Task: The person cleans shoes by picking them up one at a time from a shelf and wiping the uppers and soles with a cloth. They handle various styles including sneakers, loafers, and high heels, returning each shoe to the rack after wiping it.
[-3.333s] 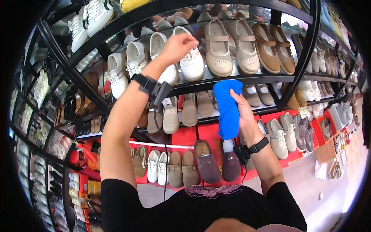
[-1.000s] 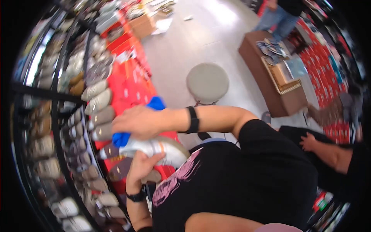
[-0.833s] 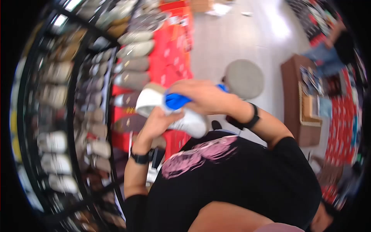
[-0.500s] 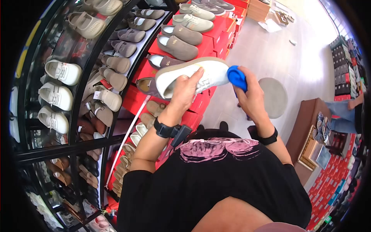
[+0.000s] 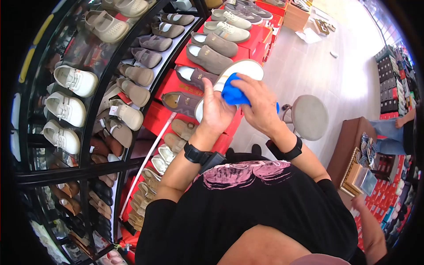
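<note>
A white shoe [image 5: 251,69] with a tan-edged sole is tilted in front of me, above the red shoe boxes. My left hand [image 5: 218,109] supports it from the near side, palm showing and thumb raised. Part of the shoe is hidden behind this hand and the cloth. Bunched under the fingers of my right hand [image 5: 260,104] is a blue cloth [image 5: 233,91], pressed against the shoe. The hands are close together, and a loose end of the cloth shows beside the right wrist.
Red boxes [image 5: 181,57] bearing grey and beige shoes stand just beyond my left hand. A glass-fronted shoe rack [image 5: 84,167] lines the left. To the right are a round stool [image 5: 310,118] and a brown bench [image 5: 353,145]. Another person's forearm [image 5: 371,227] shows at lower right.
The shoe has been turned and tilted between my hands. My right hand has moved left, bringing the blue cloth onto it. Another person's forearm has appeared at lower right.
</note>
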Demonstrator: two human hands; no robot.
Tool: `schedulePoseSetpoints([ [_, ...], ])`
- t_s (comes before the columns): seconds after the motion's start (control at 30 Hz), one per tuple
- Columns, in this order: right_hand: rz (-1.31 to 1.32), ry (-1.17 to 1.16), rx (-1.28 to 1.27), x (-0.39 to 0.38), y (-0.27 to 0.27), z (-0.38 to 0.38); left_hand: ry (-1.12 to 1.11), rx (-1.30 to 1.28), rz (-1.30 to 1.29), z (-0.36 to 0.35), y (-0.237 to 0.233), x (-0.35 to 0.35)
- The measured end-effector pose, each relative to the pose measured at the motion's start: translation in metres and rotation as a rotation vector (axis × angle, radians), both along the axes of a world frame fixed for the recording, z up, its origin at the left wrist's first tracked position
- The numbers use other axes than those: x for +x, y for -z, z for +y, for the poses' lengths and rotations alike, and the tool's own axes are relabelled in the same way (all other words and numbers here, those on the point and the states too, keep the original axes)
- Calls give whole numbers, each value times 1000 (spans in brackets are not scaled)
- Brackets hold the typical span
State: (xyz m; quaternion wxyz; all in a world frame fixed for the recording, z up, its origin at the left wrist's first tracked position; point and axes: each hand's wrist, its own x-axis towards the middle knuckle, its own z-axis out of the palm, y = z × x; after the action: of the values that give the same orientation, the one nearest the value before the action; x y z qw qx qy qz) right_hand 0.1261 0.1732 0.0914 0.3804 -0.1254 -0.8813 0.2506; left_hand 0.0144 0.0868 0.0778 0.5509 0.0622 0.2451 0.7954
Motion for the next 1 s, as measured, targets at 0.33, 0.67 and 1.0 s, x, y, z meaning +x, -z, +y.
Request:
schedulePoseSetpoints([
  [0.33,297,-40,-566,-9,-10,39,-28,205,-358,5,-2,-27],
  [0.67,350,-68,-31,-15,7,13,6,342,-455,20,2,-47],
  [1.0,-282,-426,-1196,7,63,-19,-50,549,-475,15,-40,-55],
])
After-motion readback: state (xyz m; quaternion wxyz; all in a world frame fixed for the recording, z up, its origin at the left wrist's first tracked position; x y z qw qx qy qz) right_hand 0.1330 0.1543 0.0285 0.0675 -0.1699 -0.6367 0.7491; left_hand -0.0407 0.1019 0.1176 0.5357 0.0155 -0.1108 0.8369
